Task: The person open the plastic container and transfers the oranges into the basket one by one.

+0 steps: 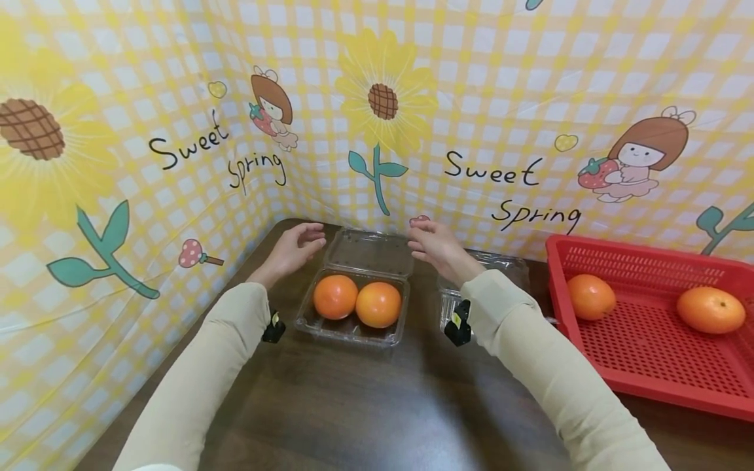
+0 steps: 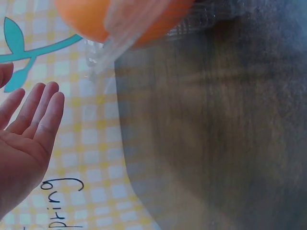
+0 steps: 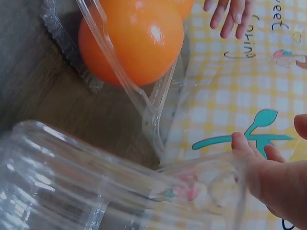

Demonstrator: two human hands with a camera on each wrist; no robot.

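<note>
Two oranges, a left orange (image 1: 335, 297) and a right orange (image 1: 379, 305), sit side by side in a clear plastic clamshell box (image 1: 347, 335). Its see-through lid (image 1: 370, 252) is raised at the back. Beyond the box's left side hovers my left hand (image 1: 292, 250), fingers extended and holding nothing. On the other side, my right hand (image 1: 443, 247) is by the lid's right edge, its fingers loosely bent with nothing in them. A second clear plastic box (image 1: 501, 267) stands partly hidden behind the right wrist; the right wrist view shows its ribbed wall (image 3: 72, 177) up close.
At the right stands a red perforated basket (image 1: 642, 383) holding one orange (image 1: 591, 297) near its left wall and another orange (image 1: 711, 309) further right. A checked cloth (image 1: 330, 176) with printed flowers hangs behind and left of the dark wooden table (image 1: 353, 405).
</note>
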